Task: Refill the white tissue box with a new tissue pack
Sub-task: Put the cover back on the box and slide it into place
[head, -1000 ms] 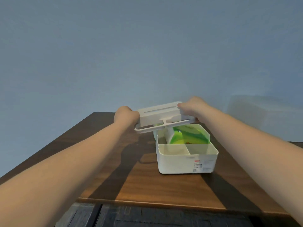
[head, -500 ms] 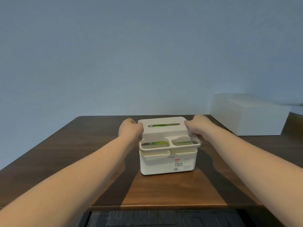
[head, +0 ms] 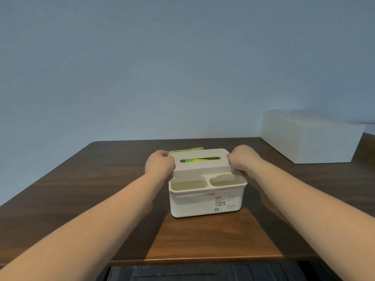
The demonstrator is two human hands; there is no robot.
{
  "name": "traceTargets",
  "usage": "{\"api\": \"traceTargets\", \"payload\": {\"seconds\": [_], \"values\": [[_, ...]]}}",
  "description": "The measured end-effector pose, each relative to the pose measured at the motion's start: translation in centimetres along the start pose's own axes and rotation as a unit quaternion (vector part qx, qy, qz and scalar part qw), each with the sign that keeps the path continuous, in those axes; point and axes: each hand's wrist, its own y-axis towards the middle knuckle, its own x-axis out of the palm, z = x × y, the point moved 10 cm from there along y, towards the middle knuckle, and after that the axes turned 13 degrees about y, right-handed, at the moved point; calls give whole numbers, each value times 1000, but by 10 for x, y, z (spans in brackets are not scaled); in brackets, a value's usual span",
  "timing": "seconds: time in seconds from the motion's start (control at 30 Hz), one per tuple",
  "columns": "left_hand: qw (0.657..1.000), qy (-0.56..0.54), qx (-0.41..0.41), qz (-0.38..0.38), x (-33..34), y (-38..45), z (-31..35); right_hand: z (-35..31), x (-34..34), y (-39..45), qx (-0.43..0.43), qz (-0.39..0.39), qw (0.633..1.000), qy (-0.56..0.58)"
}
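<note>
A person's left hand (head: 159, 165) and right hand (head: 242, 160) clamp the lid (head: 199, 162) onto a white tissue box (head: 205, 201) mid-table (head: 81, 179). The green tissue pack (head: 197, 159) shows through the slot and pokes out behind the lid's far edge.

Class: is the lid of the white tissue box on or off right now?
On. The lid sits on the white tissue box, both hands gripping its ends; the green tissue pack shows through the slot.

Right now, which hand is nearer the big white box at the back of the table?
Right. The right hand grips the tissue box's lid on the side facing the big white box; the left hand grips the far side.
</note>
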Motion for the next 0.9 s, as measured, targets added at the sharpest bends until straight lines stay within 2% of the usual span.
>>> {"api": "traceTargets", "payload": {"seconds": [0.6, 0.73, 0.9], "values": [[1000, 14, 10, -11, 2, 6, 4, 3, 9, 9, 19, 26, 999, -42], [997, 41, 59, -17, 1, -2, 6, 8, 9, 5, 0, 31, 1000, -4], [984, 124, 124, -30, 1, -34, 6, 15, 9, -11, -50, 56, 997, 16]]}}
